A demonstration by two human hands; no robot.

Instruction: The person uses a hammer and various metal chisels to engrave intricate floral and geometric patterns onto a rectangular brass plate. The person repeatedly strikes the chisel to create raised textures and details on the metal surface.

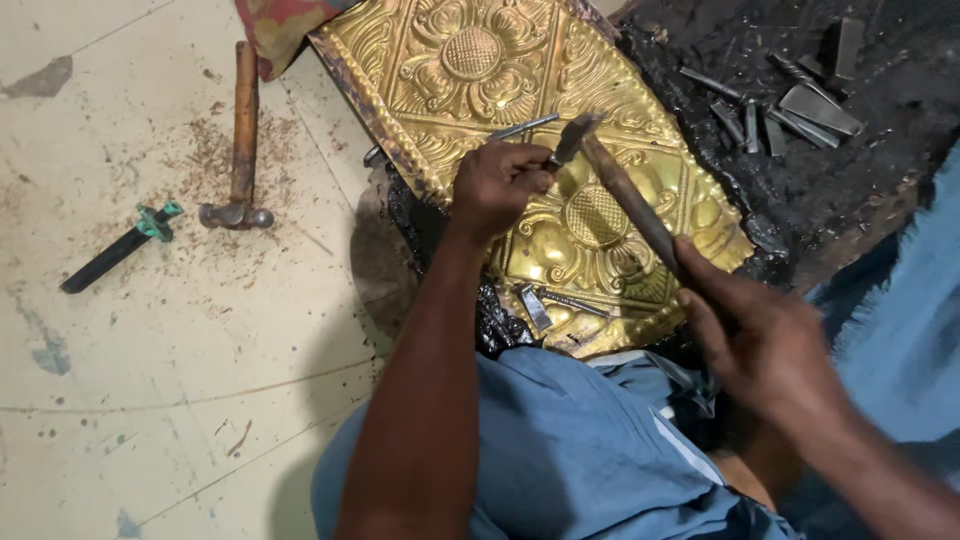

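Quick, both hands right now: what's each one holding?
Left hand: closed on a thin metal punch, tip set on the embossed brass sheet.
Right hand: closed on the hammer handle.

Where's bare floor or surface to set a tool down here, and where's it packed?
Free: pale floor below the spare hammer and the green-tipped tool, left of the left arm. Crowded: the black bed's chisel cluster, and the brass panel, with both hands and loose punches.
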